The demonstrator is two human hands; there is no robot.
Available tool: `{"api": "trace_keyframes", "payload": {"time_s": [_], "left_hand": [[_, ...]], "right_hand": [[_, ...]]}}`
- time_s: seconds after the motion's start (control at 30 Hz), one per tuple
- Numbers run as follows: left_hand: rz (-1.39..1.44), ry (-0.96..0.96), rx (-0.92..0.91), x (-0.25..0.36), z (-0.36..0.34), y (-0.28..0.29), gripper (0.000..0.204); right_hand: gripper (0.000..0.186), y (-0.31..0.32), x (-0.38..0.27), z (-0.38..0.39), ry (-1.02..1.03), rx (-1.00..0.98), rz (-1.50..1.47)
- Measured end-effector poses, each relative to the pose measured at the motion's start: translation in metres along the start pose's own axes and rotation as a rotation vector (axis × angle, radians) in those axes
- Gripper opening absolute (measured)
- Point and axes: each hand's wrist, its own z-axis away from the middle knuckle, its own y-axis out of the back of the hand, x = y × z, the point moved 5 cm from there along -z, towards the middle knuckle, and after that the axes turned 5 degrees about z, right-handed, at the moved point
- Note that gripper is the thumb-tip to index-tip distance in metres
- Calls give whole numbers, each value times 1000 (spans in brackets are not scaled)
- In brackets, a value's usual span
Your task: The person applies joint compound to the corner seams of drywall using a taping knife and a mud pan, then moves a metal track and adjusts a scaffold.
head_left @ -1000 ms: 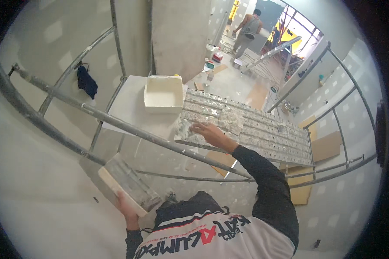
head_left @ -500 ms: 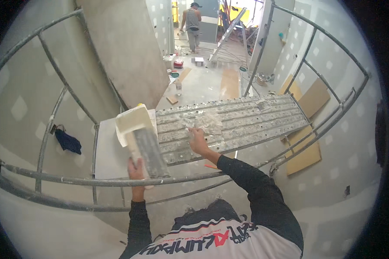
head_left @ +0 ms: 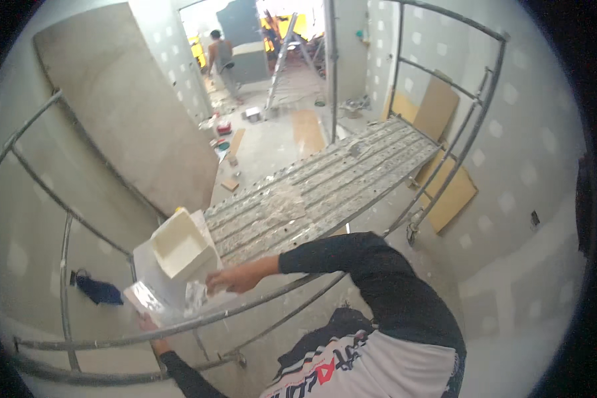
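Observation:
At the lower left my left hand [head_left: 147, 322] grips a shiny rectangular flat tool [head_left: 147, 295] with a pale edge, just above the scaffold's front rail. My right hand [head_left: 237, 278] reaches leftward, fingers curled on a small whitish tool [head_left: 196, 295], blurred, beside the flat tool. Behind both hands, an open cream box [head_left: 182, 247] rests on a white board [head_left: 144, 255] at the left end of the plaster-splattered metal plank [head_left: 351, 186]. A pale crusted lump [head_left: 282, 204] lies on the plank.
Scaffold tubes [head_left: 484, 99] surround me; a dark blue cloth [head_left: 98, 290] hangs at left. A tall board [head_left: 113, 99] leans left, yellow panels [head_left: 448, 199] right. Beyond are a co-worker [head_left: 222, 63], a stepladder [head_left: 282, 63] and scattered items on the floor.
My right hand has left the plank's middle and moved left toward the flat tool. My left hand has lowered that tool from over the box to its near left. My view has shifted.

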Motion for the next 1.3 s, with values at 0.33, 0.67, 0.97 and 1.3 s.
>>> {"api": "trace_keyframes", "payload": {"time_s": [0.33,0.67,0.97,1.3], "left_hand": [[12,32,-191,-19,-78,-90,42],[-262,-302,210,119,36,-196,48],[22,462,-872,79,294,-348,49],[-327,713,-1820,72,473,-399,51]], "right_hand": [[49,-14,88,34,-14,-132,709],[29,112,-100,193,-363,669,372],[37,-130,-229,625,-1572,1665,255],[33,-655,-317,746,-1952,871,150]]}}
